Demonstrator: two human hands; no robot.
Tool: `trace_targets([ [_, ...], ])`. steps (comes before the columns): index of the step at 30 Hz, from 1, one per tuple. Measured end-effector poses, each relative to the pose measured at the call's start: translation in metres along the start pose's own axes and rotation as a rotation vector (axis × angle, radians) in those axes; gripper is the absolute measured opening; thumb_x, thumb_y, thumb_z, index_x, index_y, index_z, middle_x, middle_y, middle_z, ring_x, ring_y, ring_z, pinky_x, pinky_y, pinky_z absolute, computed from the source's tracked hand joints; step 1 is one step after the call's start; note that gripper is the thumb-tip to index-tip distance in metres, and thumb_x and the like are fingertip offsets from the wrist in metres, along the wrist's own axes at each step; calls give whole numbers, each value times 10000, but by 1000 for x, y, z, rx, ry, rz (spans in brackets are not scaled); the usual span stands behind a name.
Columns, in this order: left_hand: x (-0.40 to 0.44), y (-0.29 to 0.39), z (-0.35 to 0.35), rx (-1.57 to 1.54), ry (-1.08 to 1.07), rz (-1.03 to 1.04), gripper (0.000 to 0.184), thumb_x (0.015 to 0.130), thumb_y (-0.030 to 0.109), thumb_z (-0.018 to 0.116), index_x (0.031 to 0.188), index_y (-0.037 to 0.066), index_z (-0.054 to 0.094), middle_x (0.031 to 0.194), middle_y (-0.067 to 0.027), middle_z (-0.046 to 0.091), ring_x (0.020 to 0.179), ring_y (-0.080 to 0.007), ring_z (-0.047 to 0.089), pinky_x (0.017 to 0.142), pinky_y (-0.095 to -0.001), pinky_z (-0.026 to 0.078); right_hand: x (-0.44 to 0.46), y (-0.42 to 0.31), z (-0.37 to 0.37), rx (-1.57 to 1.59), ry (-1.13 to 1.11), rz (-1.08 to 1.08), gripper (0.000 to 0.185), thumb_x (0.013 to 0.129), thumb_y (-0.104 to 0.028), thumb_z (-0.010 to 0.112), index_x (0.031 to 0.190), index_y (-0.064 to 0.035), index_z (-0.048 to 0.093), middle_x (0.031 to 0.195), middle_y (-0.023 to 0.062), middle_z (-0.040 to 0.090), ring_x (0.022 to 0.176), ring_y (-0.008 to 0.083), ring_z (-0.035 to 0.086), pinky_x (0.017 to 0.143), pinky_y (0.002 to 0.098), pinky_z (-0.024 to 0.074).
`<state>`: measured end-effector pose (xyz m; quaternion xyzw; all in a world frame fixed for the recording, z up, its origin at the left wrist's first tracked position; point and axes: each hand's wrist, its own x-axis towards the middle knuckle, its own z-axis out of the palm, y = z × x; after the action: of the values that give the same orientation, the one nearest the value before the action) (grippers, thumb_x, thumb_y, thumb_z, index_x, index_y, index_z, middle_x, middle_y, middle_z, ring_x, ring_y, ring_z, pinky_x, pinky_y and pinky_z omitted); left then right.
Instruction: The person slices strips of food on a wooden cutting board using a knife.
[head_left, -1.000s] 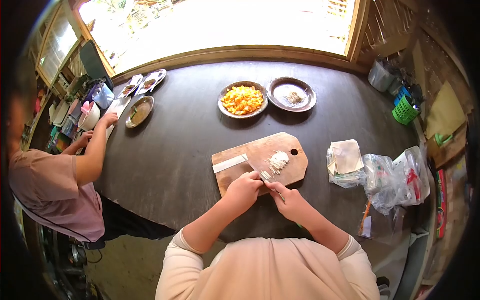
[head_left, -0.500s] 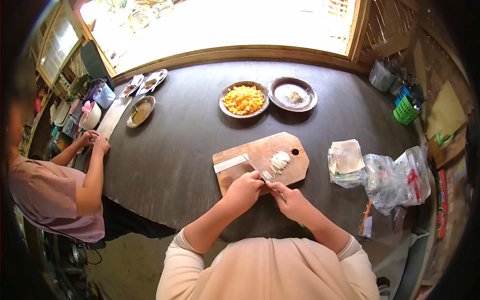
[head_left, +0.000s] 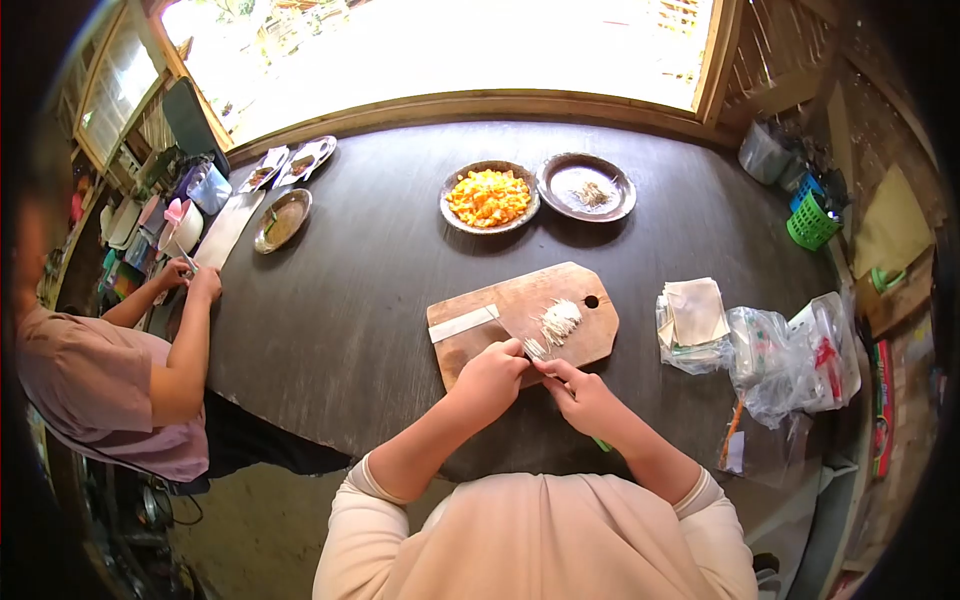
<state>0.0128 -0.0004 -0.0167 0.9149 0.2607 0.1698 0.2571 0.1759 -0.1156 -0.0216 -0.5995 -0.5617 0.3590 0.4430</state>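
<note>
On the wooden cutting board (head_left: 465,352) lies a small heap of thin white shreds (head_left: 560,322). My left hand (head_left: 492,373) is closed over the board's near edge, around what looks like a knife, its thin blade (head_left: 512,333) pointing up and left. Close beside it, my right hand (head_left: 583,397) pinches thin white stalks (head_left: 535,349); a green end (head_left: 602,444) shows under the wrist. The fingertips of both hands nearly meet. A flat pale strip (head_left: 463,324) rests across the board's left part.
Beyond the board stand a bowl of orange pieces (head_left: 488,198) and a brown plate (head_left: 587,188). Plastic bags (head_left: 770,365) and stacked pale sheets (head_left: 694,310) lie right. At left, a co-worker's hands (head_left: 195,280) hold a tool near a long pale strip (head_left: 230,228) and oval dish (head_left: 283,220).
My right hand has shifted slightly, and more of the white stalks and green end shows. The co-worker's hands have drawn back from the long strip, and a tool shows between them.
</note>
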Motion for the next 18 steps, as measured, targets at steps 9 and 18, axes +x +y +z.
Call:
trace_targets([
  [9, 0, 4, -5, 12, -7, 5, 129, 794, 14, 621, 889, 30, 708, 938, -120, 640, 935, -330, 619, 833, -407, 516, -6, -11, -8, 11, -83, 157, 327, 1004, -119, 534, 1327, -105, 581, 747, 123, 631, 589, 101, 523, 610, 282, 459],
  [18, 0, 1, -3, 44, -29, -1, 155, 795, 15, 612, 909, 33, 716, 956, -111, 644, 951, -325, 620, 841, -406, 521, -6, -24, -14, -30, -102, 161, 332, 998, -112, 533, 1328, -103, 566, 681, 116, 595, 577, 123, 537, 615, 293, 460],
])
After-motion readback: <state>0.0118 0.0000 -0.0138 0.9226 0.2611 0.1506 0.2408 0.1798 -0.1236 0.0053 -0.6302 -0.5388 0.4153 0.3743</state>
